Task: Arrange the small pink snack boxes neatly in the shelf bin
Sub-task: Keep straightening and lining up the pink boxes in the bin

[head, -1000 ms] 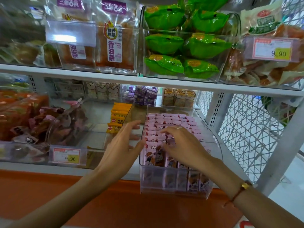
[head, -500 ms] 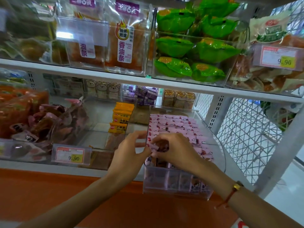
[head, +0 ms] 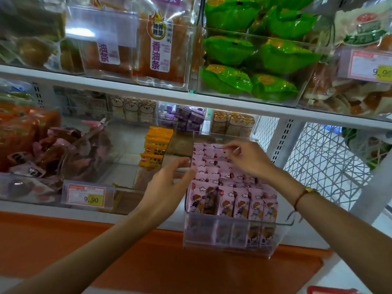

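Bright, even shop light, soft picture

Glare whitens a clear tag holder [head: 101,26] on the top shelf; plastic bin fronts shine. Edges bow with wide-angle distortion, and fine print everywhere is smeared, slightly blurred.

A single head-worn wide-angle view looks forward and slightly down from close in front of the shelf [head: 148,96], facing its middle tier near arm's reach; both forearms enter from the bottom edge, and straight shelf lines bow toward the borders
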The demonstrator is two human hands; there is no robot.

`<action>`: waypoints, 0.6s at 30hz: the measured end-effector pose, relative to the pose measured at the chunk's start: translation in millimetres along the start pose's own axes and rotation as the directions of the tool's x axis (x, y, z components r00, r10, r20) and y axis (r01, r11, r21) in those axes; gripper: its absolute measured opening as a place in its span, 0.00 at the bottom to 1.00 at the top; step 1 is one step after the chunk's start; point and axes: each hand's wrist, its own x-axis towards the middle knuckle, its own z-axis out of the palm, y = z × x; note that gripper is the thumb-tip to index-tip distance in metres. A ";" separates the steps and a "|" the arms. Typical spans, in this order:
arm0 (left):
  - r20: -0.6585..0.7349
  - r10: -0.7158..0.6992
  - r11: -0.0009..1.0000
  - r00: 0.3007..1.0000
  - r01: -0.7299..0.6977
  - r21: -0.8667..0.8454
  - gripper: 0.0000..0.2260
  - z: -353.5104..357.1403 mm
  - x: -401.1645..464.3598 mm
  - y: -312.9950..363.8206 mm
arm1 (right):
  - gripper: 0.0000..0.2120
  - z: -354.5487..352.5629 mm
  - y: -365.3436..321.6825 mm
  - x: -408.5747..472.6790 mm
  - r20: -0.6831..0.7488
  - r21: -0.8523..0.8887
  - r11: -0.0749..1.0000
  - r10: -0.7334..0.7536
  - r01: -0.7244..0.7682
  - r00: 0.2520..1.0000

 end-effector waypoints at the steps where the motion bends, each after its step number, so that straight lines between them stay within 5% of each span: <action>1: 0.001 0.001 1.000 1.000 -0.001 -0.015 0.20 1.8 0.9 -1.7 | 0.13 4.2 6.6 12.2 0.015 -0.066 0.998 0.015 -0.014 1.000; 10: 0.014 -0.016 0.992 1.000 0.018 -0.128 0.18 3.7 2.3 -10.9 | 0.11 39.9 28.5 81.2 0.079 -0.234 0.964 0.152 -0.130 0.985; 15: 0.006 -0.028 0.989 1.000 0.029 -0.147 0.17 4.9 4.1 -10.6 | 0.06 41.2 28.7 82.3 -0.125 0.087 0.985 0.156 -0.146 0.980; 18: 0.005 -0.042 0.988 0.999 0.042 -0.151 0.17 4.5 4.5 -10.6 | 0.05 34.3 18.1 82.6 -0.318 0.468 0.869 0.338 -0.163 0.886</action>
